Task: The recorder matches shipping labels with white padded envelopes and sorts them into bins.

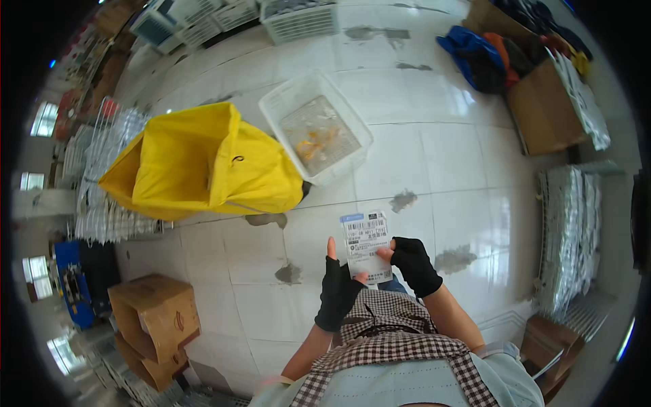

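In front of my apron I hold a white shipping label [368, 237] with barcodes, black print and a blue strip at its top. Whether it is a loose sheet or stuck to a flat packet, I cannot tell. My right hand [415, 266], in a black fingerless glove, grips its right edge with the thumb on the printed face. My left hand [339, 288], gloved alike, pinches the lower left corner with one fingertip on the front, while another finger points up beside the left edge. The fingers behind the label are hidden.
Ahead to the left stands an open yellow bag [261, 173] beside a white plastic crate [271, 102] with scraps inside. Cardboard boxes [152, 315] sit at the lower left. Racks of silvery packets [569, 237] line the right, below a carton [546, 108] near piled clothing.
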Demonstrator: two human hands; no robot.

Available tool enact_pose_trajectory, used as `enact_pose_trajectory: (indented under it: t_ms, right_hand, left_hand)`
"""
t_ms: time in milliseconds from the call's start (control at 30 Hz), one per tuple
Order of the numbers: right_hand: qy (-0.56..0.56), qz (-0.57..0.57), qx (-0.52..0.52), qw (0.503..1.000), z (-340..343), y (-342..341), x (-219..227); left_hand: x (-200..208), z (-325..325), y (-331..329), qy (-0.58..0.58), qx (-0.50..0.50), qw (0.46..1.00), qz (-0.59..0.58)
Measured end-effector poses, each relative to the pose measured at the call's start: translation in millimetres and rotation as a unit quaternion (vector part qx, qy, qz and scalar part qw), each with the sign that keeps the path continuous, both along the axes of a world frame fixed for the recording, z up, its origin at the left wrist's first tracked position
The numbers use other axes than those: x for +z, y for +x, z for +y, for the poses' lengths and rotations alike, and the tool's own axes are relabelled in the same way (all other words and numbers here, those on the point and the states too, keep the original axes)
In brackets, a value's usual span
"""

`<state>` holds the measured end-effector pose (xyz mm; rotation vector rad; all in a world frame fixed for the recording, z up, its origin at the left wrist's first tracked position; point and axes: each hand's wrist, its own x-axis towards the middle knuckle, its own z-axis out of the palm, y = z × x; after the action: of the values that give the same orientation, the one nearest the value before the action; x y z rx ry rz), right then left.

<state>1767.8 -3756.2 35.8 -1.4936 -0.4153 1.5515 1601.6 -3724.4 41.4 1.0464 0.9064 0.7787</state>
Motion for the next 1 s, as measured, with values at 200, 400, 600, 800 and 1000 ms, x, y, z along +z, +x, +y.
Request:
enact_pose_trajectory:
  t_ms: [200,400,600,800,1000]
  right_hand:
    - [0.012,-0.082,-0.138,0.987,-76,65,33]
    - [0.042,-0.065,-0.285,0.955,-170,150,43]
    - [0.072,-0.05,-0.4,0.912,-269,250,48]
    - [0.009,-0.126,-0.474,0.871,-332,343,50]
    - [0.025,-0.068,-0.613,0.786,-371,470,40]
  left_hand:
    - [10,-3,77,-0.102,-0.267,0.947,0.144]
    - [19,-69,202,-0.258,-0.332,0.904,-0.084]
    - [26,-148,336,0.181,-0.48,0.858,0.022]
    - [31,-207,455,-0.027,-0.402,0.915,0.026]
    - [1,-221,582,0.26,-0.414,0.87,0.065]
